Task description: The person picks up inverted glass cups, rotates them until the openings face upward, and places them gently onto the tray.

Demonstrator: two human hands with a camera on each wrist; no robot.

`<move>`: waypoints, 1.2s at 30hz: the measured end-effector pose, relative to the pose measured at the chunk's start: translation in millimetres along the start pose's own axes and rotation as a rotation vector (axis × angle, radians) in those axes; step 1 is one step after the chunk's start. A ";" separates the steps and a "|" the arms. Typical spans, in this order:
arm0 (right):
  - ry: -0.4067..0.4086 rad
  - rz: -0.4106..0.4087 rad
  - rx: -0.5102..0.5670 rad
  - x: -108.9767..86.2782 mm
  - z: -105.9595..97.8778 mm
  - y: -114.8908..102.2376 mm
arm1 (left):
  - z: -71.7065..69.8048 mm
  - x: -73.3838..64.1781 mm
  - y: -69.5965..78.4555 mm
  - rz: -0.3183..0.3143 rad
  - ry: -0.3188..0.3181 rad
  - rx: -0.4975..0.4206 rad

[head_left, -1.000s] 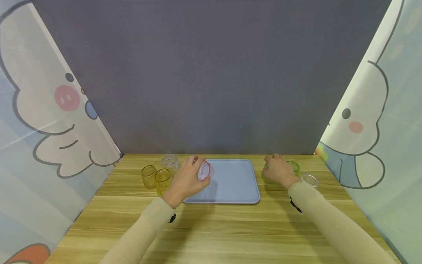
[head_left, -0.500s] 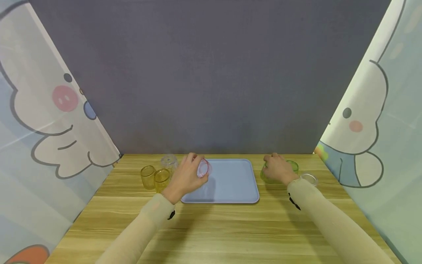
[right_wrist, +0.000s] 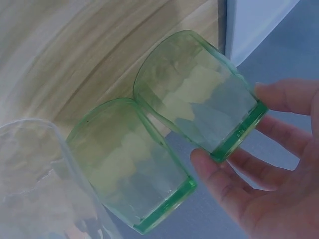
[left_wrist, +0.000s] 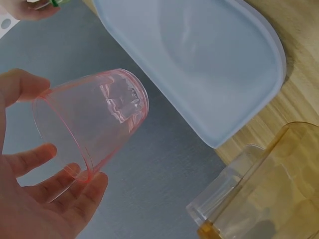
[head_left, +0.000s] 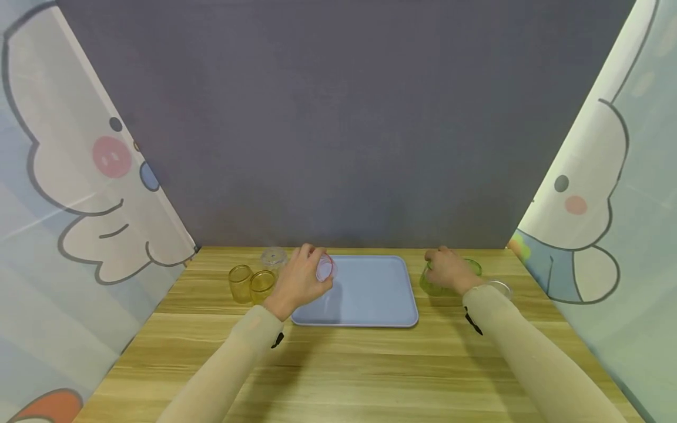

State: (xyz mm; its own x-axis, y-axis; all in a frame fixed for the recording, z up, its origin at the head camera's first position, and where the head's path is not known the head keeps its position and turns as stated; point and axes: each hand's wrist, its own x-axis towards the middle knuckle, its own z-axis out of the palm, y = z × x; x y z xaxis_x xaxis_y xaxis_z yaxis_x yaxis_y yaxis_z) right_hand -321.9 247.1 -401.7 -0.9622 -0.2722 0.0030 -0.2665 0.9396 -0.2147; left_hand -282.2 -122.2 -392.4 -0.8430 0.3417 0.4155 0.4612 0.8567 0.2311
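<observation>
My left hand (head_left: 300, 281) holds a clear cup with a pink rim (left_wrist: 94, 119) above the left part of the pale blue tray (head_left: 370, 294). Thumb and fingers grip it around the wide rim, and its narrower faceted end points away from the palm. To the tray's right, my right hand (head_left: 446, 271) grips a green see-through cup (right_wrist: 194, 94) by its thick green end, thumb on one side and fingers on the other. A second green cup (right_wrist: 132, 164) stands right beside it, partly behind the hand in the head view.
Two amber cups (head_left: 240, 285) and a clear cup (head_left: 273, 257) stand left of the tray. Another clear cup (right_wrist: 45, 184) is at the far right, partly behind the right sleeve in the head view. A dark grey panel (head_left: 344, 129) rises behind the wooden table (head_left: 359, 376).
My left hand and the pink-rimmed cup have shifted slightly left and toward the back over the tray. My right hand stays at the green cup.
</observation>
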 end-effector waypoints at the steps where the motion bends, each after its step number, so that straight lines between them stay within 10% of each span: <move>1: -0.001 0.003 0.004 -0.2 0.0 -0.1 | 0.5 0.6 -0.4 -0.006 -0.006 0.002; 36: -0.016 0.019 -0.014 -1.6 -2.8 -6.9 | -11.6 30.1 -10.8 -0.081 -0.152 0.003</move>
State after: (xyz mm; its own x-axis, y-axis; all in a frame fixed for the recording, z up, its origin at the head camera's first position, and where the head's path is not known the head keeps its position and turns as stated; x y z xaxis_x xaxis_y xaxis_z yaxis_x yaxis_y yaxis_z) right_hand -318.7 241.6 -397.5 -0.9661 -0.2575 -0.0165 -0.2491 0.9475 -0.2006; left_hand -309.3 -125.6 -372.2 -0.9097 0.3255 0.2579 0.3891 0.8850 0.2555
